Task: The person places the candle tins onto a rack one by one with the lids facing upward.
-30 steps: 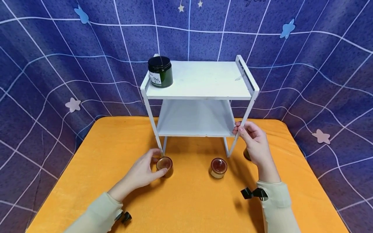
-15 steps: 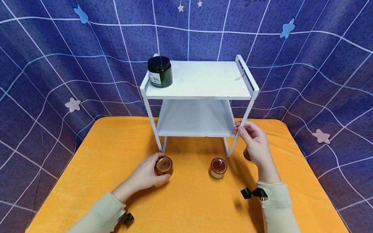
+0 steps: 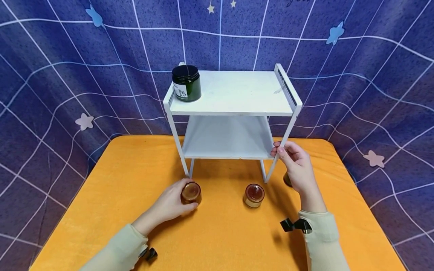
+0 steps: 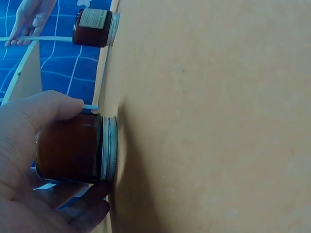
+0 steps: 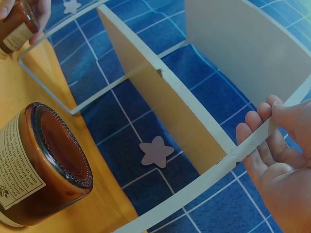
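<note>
My left hand (image 3: 166, 207) grips an amber glass jar (image 3: 191, 193) just before the shelf's left front leg. The jar stands upside down, its silver lid (image 4: 110, 148) toward the orange cloth; thumb and fingers wrap its sides in the left wrist view. On the right, my right hand (image 3: 299, 167) pinches the front right post of the white two-tier shelf (image 3: 237, 90) at lower-tier height. In the right wrist view the fingers (image 5: 252, 119) curl around that post. A second amber jar (image 3: 254, 195) with a cream label rests, also bottom up, between the hands.
A dark green jar (image 3: 186, 83) with a black lid stands at the upper tier's left end. Partly hidden behind my right wrist is a small dark round object (image 3: 287, 180). The orange cloth (image 3: 217, 237) covers the table, and a blue star-patterned curtain (image 3: 129, 75) surrounds it.
My left hand has moved slightly right and closed its fingers and thumb around the left amber jar. My right hand keeps its place on the shelf post.
</note>
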### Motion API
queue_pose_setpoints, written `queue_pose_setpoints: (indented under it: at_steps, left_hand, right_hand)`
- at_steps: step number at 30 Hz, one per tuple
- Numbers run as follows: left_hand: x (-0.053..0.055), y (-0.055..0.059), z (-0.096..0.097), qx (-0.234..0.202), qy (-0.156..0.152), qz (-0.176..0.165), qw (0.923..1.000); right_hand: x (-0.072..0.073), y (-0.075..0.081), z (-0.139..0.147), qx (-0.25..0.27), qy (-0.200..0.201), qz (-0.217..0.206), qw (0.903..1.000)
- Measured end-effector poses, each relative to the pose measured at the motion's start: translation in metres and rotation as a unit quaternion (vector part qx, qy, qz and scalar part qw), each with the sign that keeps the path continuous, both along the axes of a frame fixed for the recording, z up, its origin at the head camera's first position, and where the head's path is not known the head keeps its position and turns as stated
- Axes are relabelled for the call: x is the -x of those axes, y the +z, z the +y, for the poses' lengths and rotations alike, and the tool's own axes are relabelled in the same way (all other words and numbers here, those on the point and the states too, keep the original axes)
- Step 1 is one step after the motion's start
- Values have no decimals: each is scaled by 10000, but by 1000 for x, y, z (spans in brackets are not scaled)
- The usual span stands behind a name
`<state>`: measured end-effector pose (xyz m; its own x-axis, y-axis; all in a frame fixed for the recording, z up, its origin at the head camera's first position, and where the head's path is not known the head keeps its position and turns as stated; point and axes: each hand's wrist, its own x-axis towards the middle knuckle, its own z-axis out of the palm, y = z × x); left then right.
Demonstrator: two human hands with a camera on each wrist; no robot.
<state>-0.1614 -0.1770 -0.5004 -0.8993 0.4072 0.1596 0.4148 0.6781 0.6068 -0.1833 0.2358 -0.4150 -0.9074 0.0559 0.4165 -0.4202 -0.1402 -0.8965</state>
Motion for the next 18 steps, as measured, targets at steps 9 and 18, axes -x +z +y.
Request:
queue_pose_setpoints:
  at_steps: [9,18]
  left_hand:
    - [1,1,1,-26,14,-130,9999]
    - [1,0,2,-5,142,-153,9998]
  right_hand:
    - [0,1,0,-42,-13,-11,10000]
    - [1,-1,0,-54,-5,-6,10000]
